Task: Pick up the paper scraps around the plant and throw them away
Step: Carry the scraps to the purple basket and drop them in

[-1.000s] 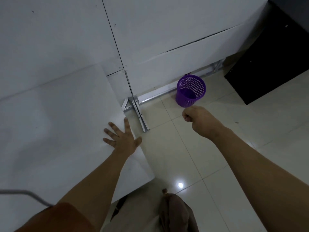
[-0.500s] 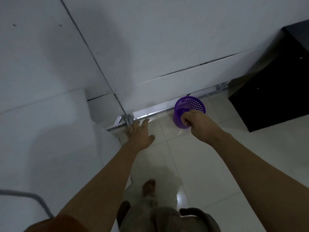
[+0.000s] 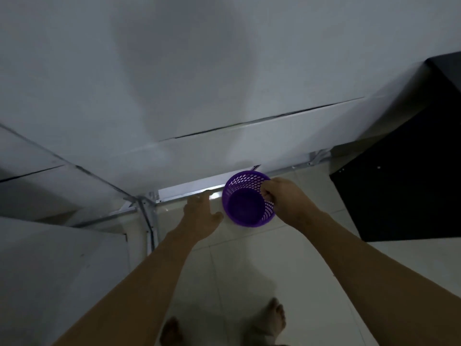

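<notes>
A purple mesh wastebasket [image 3: 243,208] stands on the tiled floor against the white wall panel. My right hand [image 3: 284,199] hovers over its right rim with the fingers curled into a fist; whatever is inside the fist is hidden. Just left of the basket, my left hand [image 3: 200,216] is stretched out, palm down, fingers apart and holding nothing. The plant and loose paper scraps are out of view.
A white table [image 3: 62,270] fills the lower left, with its metal frame legs [image 3: 149,221] beside my left arm. A black cabinet [image 3: 404,186] stands at the right. White wall panels [image 3: 224,83] rise behind the basket. My bare feet [image 3: 272,318] show on the pale tiles below.
I have stepped closer to the basket. My right fist moved forward from short of the basket to above its rim. My left hand left the table and reached out beside the basket.
</notes>
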